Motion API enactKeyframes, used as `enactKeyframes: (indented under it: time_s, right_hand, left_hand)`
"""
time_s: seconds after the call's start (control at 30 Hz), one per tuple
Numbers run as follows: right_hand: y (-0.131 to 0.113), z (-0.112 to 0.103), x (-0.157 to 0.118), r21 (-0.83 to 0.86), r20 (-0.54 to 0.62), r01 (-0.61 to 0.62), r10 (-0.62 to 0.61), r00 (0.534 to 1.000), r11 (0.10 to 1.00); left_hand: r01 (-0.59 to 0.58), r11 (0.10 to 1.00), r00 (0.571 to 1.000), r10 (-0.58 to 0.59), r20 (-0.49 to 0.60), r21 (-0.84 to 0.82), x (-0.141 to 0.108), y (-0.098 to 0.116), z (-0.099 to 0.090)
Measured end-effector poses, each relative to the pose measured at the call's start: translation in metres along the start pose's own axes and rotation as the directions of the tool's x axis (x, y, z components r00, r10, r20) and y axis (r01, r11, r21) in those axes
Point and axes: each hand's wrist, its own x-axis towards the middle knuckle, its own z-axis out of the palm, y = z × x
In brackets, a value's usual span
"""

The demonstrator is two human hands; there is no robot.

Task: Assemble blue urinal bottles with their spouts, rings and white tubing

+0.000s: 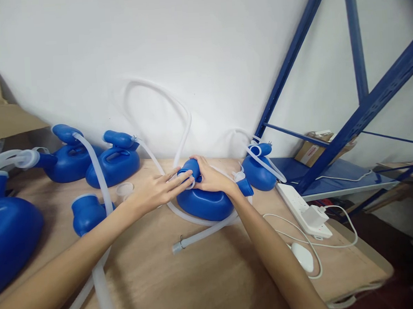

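A blue plastic urinal bottle (205, 205) lies on the table in front of me, its rounded neck piece (190, 167) turned up and to the left. My right hand (209, 175) is closed around the neck from the right. From the left, my left hand (165, 186) presses its fingers on the mouth of the neck, where a translucent white rim (191, 185) shows under the fingertips. Its thumb is mostly hidden. Behind and around the bottle loops a translucent hose (187, 123). A hose end with a clear connector (177, 248) lies in front.
More blue bottles with hoses stand at left (115, 166) and right (259, 172). A loose blue neck piece (87, 213) and a translucent cap (124, 189) lie left. A power strip (301, 209) with cables and a white mouse-shaped object (303, 257) lie right, beside a blue shelf (349, 179).
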Motion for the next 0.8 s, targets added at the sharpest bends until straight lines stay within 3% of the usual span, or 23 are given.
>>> enactKeyframes:
  time_s: [0.3,0.53,0.8]
  right_hand:
    - [0.002,0.002,0.0,-0.03,-0.041,-0.007,0.005,0.999,1.0]
    - [-0.004,0.001,-0.001,-0.025,-0.039,-0.038,0.037,0.999,0.999]
    - [-0.007,-0.001,-0.001,-0.022,-0.02,-0.043,0.043,0.999,0.999]
  left_hand:
    - [0.019,0.995,0.998,-0.025,-0.057,-0.102,0.0,-0.002,0.005]
    - [0.07,0.989,0.997,-0.065,0.043,-0.129,0.001,-0.003,0.003]
    - [0.007,0.997,0.986,0.006,0.17,-0.079,0.002,-0.008,-0.006]
